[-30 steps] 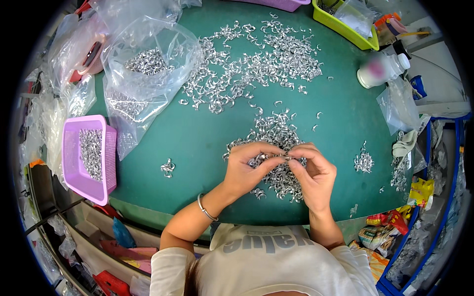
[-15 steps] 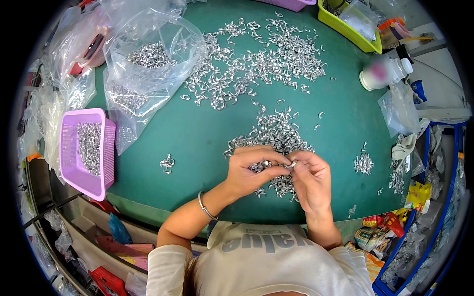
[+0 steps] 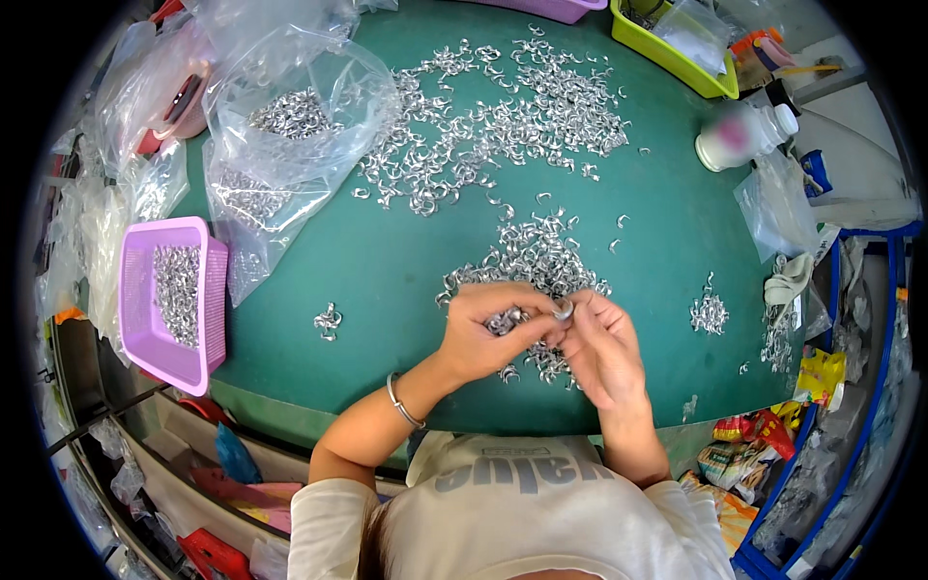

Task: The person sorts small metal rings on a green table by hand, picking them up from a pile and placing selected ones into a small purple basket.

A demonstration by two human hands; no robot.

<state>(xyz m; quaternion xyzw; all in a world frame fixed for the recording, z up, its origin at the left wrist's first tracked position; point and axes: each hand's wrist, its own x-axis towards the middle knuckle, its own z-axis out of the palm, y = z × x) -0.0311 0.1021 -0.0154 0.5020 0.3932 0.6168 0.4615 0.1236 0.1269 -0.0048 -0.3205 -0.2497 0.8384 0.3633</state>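
Observation:
Small silvery curved metal pieces lie in a heap on the green table, just beyond and under my hands. My left hand, with a bracelet on its wrist, pinches one curved metal piece between thumb and forefinger. Its other fingers are curled, and more shiny pieces show in the gap between thumb and fingers; whether these are held or lie on the table I cannot tell. My right hand meets the same piece with its thumb and fingertips pressed together. The fingertips partly cover the piece.
A broad spread of metal pieces covers the far table. Left are a plastic bag of pieces and a purple basket. Small piles lie at left and right. A white bottle and green tray stand far right.
The held piece has shifted slightly up and left and turned between my fingertips. My right hand has moved a little left, closer to the left one. The view has shifted slightly.

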